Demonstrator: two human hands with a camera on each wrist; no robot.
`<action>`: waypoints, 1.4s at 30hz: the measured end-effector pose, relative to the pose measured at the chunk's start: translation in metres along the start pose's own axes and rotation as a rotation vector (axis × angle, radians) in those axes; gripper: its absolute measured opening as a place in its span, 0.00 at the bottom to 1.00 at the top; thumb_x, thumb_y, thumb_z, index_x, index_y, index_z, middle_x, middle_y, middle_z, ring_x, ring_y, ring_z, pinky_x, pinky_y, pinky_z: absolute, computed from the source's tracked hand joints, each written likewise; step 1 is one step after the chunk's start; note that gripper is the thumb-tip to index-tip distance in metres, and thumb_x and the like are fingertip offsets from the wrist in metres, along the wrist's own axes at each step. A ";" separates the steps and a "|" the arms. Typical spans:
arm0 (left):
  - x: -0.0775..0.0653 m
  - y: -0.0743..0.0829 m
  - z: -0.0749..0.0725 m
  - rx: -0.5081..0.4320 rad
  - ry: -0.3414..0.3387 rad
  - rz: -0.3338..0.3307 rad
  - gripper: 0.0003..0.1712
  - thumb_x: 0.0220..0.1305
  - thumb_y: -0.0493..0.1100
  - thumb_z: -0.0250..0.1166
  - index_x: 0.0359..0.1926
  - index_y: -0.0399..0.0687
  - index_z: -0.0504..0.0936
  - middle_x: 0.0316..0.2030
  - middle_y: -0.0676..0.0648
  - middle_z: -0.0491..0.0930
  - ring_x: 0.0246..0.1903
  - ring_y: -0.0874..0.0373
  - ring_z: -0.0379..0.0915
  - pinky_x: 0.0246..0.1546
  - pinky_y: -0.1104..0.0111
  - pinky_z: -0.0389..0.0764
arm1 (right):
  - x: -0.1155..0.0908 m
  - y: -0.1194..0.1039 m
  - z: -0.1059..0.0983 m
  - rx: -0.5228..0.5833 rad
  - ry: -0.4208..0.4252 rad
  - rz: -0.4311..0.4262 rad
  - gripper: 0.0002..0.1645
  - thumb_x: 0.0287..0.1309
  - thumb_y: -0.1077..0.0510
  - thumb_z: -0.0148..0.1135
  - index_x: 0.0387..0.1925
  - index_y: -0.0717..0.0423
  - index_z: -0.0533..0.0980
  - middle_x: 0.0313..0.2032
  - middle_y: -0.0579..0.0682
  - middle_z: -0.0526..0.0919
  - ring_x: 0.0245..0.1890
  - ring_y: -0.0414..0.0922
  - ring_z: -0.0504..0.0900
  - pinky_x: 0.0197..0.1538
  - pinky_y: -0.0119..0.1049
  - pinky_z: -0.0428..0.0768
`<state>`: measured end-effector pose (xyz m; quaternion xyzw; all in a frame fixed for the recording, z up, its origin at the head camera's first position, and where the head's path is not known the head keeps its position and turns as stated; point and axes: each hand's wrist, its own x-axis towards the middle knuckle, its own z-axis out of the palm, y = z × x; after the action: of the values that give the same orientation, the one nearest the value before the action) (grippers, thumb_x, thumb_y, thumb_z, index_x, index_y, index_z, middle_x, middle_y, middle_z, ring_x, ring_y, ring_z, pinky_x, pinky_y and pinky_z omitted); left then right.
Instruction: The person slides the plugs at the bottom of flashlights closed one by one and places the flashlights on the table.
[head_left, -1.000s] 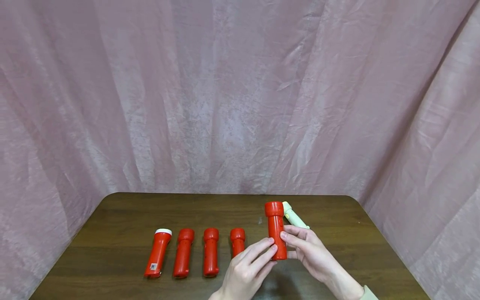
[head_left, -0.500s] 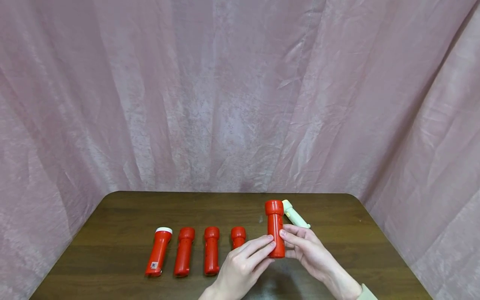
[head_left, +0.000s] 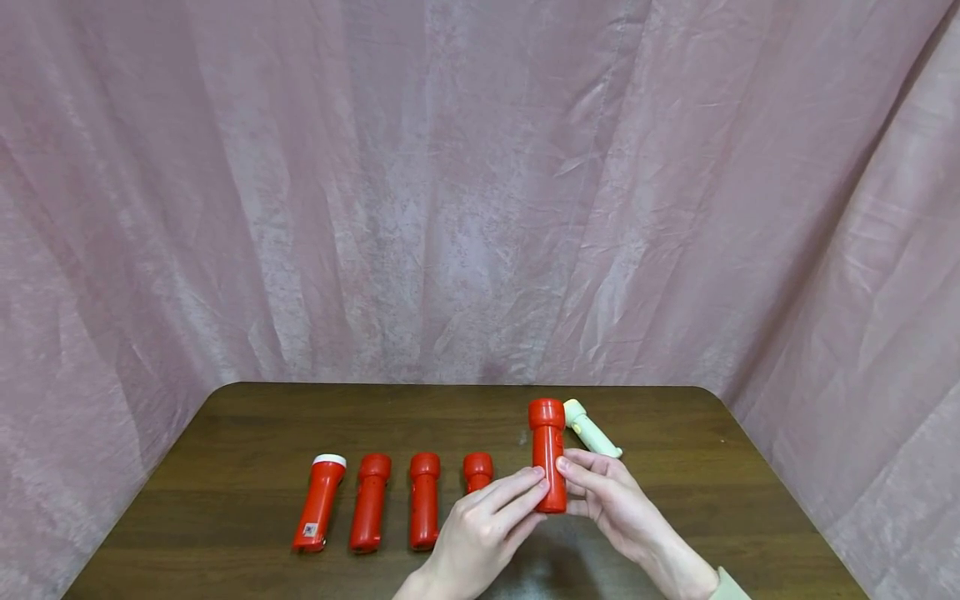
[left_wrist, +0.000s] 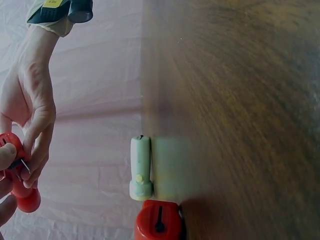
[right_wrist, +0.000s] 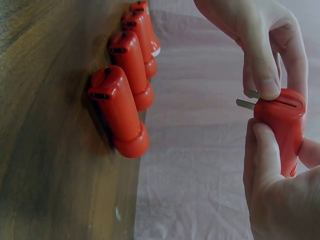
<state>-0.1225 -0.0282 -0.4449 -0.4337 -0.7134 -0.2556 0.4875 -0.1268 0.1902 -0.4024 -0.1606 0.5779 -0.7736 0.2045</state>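
A red flashlight [head_left: 549, 454] is held upright above the table in the head view, head end up. My right hand [head_left: 618, 504] grips its body from the right, thumb along the front. My left hand [head_left: 483, 525] pinches the lower end from the left. In the right wrist view, two flat metal plug prongs [right_wrist: 245, 104] stick out sideways at the flashlight's slotted tail, and the left thumb [right_wrist: 268, 87] presses beside them. Behind the held flashlight lies a pale green flashlight [head_left: 592, 432].
On the brown wooden table [head_left: 247, 425] lie several more red flashlights in a row, among them a white-rimmed flashlight [head_left: 318, 504] at the left end. The left hand partly hides the nearest red flashlight [head_left: 477, 471]. A pink curtain [head_left: 450, 208] hangs behind the table.
The held flashlight and both hands have shifted slightly left in the head view. Both hands keep their hold on it, and the flashlights on the table stay in place.
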 end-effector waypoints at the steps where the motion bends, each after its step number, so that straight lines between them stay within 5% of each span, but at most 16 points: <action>1: 0.000 0.000 0.000 0.004 -0.001 0.000 0.16 0.74 0.47 0.67 0.55 0.45 0.89 0.53 0.48 0.90 0.50 0.57 0.90 0.54 0.71 0.87 | 0.000 0.000 0.000 0.000 0.002 0.002 0.14 0.81 0.61 0.47 0.53 0.49 0.79 0.47 0.41 0.92 0.47 0.35 0.91 0.51 0.32 0.90; 42: 0.001 -0.001 0.004 0.050 0.042 0.052 0.17 0.80 0.47 0.59 0.54 0.43 0.89 0.51 0.47 0.90 0.48 0.56 0.91 0.51 0.71 0.88 | -0.003 0.002 0.007 0.005 0.038 0.016 0.12 0.82 0.58 0.47 0.56 0.53 0.75 0.47 0.41 0.92 0.48 0.35 0.90 0.52 0.31 0.89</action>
<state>-0.1252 -0.0253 -0.4451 -0.4344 -0.6976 -0.2340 0.5195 -0.1211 0.1855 -0.4021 -0.1406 0.5810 -0.7763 0.1999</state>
